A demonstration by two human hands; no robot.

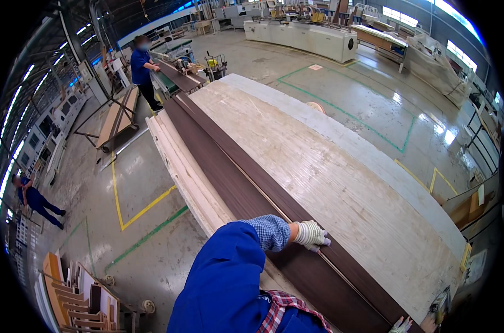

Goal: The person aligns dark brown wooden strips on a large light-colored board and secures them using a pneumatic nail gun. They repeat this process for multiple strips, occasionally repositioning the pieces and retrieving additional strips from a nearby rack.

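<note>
Two dark brown boards are lying side by side on the pale worktop (318, 161), their long axis running from between ten and eleven o'clock down to between four and five. The narrow board (351, 272) is sitting on the right, the wide board (232, 183) just beside it, and pale planks (192, 175) are showing at nine. The gloved left hand (312, 236) is resting on the narrow board, fingers spreading; whether it's grasping, I can't tell. Down at five o'clock the right hand (400, 325) is touching the board's near end, cut off by the picture's edge, its grip unclear. Toward ten-thirty, a co-worker (142, 66) is standing beyond the far ends.
</note>
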